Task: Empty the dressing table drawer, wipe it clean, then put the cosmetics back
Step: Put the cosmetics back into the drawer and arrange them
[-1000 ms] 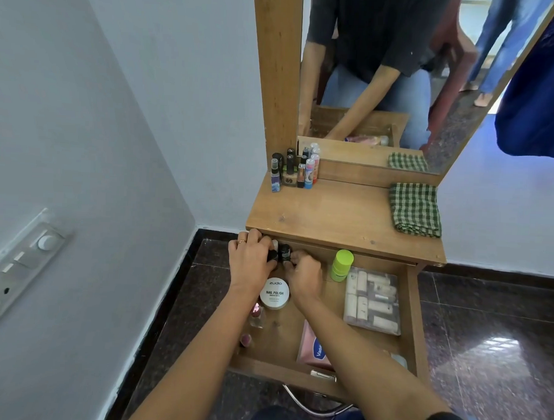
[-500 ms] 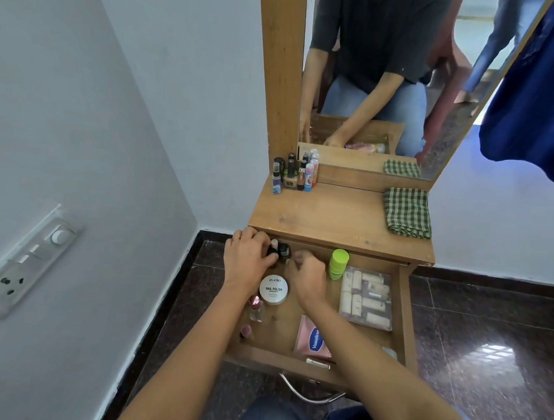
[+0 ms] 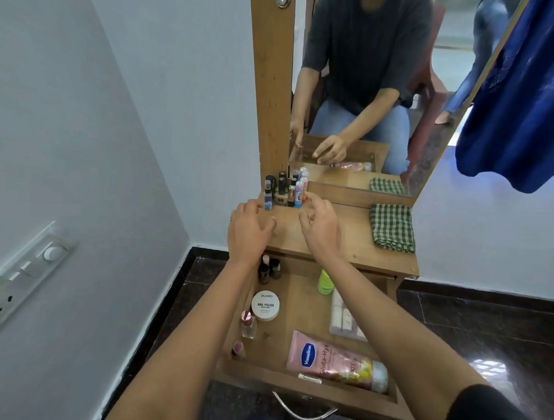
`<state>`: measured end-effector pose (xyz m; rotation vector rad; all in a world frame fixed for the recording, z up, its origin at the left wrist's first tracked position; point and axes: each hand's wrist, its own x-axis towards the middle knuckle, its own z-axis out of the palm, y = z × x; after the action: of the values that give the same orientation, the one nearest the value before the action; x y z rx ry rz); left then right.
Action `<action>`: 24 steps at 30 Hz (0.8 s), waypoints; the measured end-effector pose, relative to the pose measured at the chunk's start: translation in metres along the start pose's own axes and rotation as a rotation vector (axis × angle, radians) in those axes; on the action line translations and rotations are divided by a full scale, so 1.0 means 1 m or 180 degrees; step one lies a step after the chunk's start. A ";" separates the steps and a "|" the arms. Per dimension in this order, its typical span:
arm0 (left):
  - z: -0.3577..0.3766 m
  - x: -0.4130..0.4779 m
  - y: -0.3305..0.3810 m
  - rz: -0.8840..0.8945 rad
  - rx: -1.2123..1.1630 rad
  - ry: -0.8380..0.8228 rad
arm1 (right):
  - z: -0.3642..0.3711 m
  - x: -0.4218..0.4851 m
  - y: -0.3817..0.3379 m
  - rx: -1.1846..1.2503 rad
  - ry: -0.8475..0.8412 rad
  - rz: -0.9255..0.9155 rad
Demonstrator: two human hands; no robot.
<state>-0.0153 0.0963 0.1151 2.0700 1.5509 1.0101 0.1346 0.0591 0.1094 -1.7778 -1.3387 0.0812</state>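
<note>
Head view: a white plastic switch panel (image 3: 22,281) sits on the smooth grey wall at far left. A person's left hand (image 3: 247,230) hovers over the left front edge of the wooden dressing table (image 3: 357,235), fingers relaxed and loosely spread, holding nothing. Just behind it, small upright bottles (image 3: 284,189) cluster at the foot of the mirror frame. The right hand (image 3: 321,226), fingers loosely curled and empty, hangs beside that cluster. A folded green checked cloth (image 3: 392,227) lies at the top's right end. Below, the open drawer (image 3: 262,379) holds, left to right, two dark nail-polish bottles (image 3: 268,269), a round white jar (image 3: 265,305), a pink Vaseline tube (image 3: 335,361) lying flat, a lime-green bottle (image 3: 326,283) and a clear rectangular pack (image 3: 345,317).
</note>
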 end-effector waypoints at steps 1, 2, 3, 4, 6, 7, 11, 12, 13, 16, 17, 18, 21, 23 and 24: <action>0.002 0.006 0.001 -0.0168 -0.0263 -0.0018 | -0.001 0.010 0.001 -0.0032 -0.0036 -0.0003; 0.003 0.012 0.002 -0.0298 -0.0467 -0.0016 | -0.001 0.019 0.001 -0.0041 -0.0063 0.0002; 0.005 0.017 0.002 -0.0379 -0.0578 -0.0001 | 0.000 0.027 0.003 -0.0035 -0.0082 -0.0001; 0.006 0.022 0.001 -0.0422 -0.0629 0.0010 | 0.001 0.034 0.004 -0.0034 -0.0096 -0.0020; 0.009 0.031 -0.002 -0.0466 -0.0657 0.0006 | 0.005 0.043 0.007 -0.0066 -0.0119 -0.0082; 0.010 0.035 -0.003 -0.0476 -0.0663 0.0002 | 0.007 0.047 0.009 -0.0095 -0.0127 -0.0124; 0.018 0.048 -0.008 -0.0430 -0.0664 -0.0051 | 0.014 0.055 0.013 -0.0173 -0.0216 -0.0253; 0.020 0.050 -0.008 -0.0418 -0.0646 -0.0045 | 0.016 0.057 0.014 -0.0192 -0.0234 -0.0269; 0.021 0.051 -0.008 -0.0410 -0.0625 -0.0028 | 0.018 0.059 0.015 -0.0210 -0.0241 -0.0286; 0.027 0.053 -0.007 -0.0403 -0.0594 -0.0006 | 0.021 0.063 0.017 -0.0212 -0.0250 -0.0312; 0.029 0.052 -0.007 -0.0399 -0.0582 -0.0010 | 0.022 0.064 0.018 -0.0213 -0.0264 -0.0324; 0.031 0.052 -0.007 -0.0393 -0.0570 -0.0012 | 0.022 0.064 0.018 -0.0228 -0.0282 -0.0337; 0.034 0.051 -0.008 -0.0396 -0.0564 0.0010 | 0.021 0.063 0.021 -0.0290 -0.0279 -0.0363; 0.035 0.051 -0.009 -0.0412 -0.0581 0.0013 | 0.019 0.063 0.022 -0.0206 -0.0228 -0.0358; 0.036 0.052 -0.010 -0.0420 -0.0582 0.0011 | 0.018 0.062 0.022 -0.0149 -0.0197 -0.0363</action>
<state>0.0112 0.1528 0.1013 1.8196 1.5138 1.0645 0.1677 0.1195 0.1100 -1.7463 -1.4946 0.0431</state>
